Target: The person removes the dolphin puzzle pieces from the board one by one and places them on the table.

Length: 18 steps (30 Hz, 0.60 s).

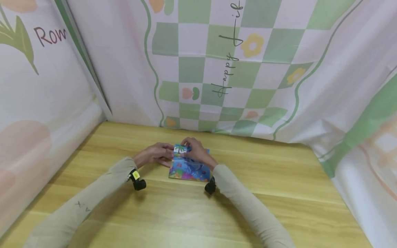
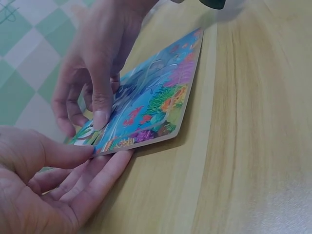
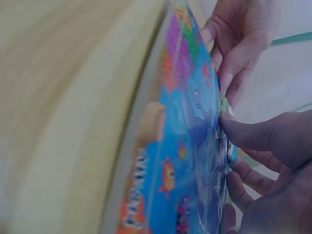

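A jigsaw puzzle board [image 1: 189,172] with a bright blue undersea picture lies on the wooden table, its left edge near my left hand [image 1: 156,152]. In the left wrist view that hand pinches the board's edge, thumb on top and fingers underneath. My right hand [image 1: 197,152] reaches over the board's far left corner. Between its thumb and curled fingertips is a puzzle piece [image 1: 179,149] with a white-and-green palm tree, at the board's surface. The fingers partly hide this piece. Interlocking outlines show across the dark blue middle of the board in the right wrist view.
The light wooden table [image 1: 173,213] extends around the board. Behind it hangs a green-and-white checked curtain [image 1: 214,69], and a white patterned curtain [image 1: 46,89] borders the left side. Small black cameras [image 1: 139,184] are strapped at both wrists.
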Each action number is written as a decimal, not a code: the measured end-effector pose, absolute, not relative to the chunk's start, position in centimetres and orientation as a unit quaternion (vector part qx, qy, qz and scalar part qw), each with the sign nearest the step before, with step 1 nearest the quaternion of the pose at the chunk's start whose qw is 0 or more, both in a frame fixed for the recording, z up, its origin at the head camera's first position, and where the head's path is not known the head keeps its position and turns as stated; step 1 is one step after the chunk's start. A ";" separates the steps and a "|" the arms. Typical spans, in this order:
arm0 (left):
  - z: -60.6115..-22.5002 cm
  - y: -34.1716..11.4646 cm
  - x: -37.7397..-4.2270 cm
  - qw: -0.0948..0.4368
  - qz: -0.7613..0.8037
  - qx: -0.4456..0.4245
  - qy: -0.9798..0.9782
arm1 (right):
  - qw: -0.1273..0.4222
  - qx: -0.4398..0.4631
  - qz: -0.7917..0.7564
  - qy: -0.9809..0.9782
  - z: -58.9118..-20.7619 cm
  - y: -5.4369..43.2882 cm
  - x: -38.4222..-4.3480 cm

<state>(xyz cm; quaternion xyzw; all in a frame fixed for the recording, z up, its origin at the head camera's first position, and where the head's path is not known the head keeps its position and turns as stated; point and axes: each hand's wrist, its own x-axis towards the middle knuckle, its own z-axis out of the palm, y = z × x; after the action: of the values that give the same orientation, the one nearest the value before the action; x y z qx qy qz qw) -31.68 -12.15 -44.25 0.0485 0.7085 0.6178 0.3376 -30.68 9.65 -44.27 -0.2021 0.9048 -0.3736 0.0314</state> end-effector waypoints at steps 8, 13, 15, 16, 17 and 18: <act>-44.0 -12.2 -31.4 0.321 0.612 0.046 0.722 | 0.013 -0.205 -0.418 0.885 -44.1 9.6 -30.7; -44.1 -12.2 -31.5 0.317 0.612 0.038 0.724 | 0.009 -0.198 -0.465 0.863 -44.2 10.1 -31.2; -44.3 -12.1 -31.6 0.319 0.613 0.032 0.722 | 0.012 -0.195 -0.475 0.858 -44.4 10.6 -31.4; -44.4 -12.0 -31.6 0.319 0.613 0.030 0.722 | 0.014 -0.194 -0.477 0.857 -44.4 10.8 -31.5; -44.4 -11.9 -31.6 0.319 0.614 0.027 0.721 | 0.018 -0.194 -0.479 0.856 -44.4 11.0 -31.6; -44.4 -11.9 -31.6 0.319 0.615 0.024 0.721 | 0.023 -0.192 -0.481 0.855 -44.4 11.1 -31.7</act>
<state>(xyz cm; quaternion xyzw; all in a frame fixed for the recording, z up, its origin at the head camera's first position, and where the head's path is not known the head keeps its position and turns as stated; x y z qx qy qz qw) -31.56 -11.94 -44.44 0.0241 0.7211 0.6146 0.3189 -31.71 11.14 -44.39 -0.1922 0.8549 -0.4812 0.0230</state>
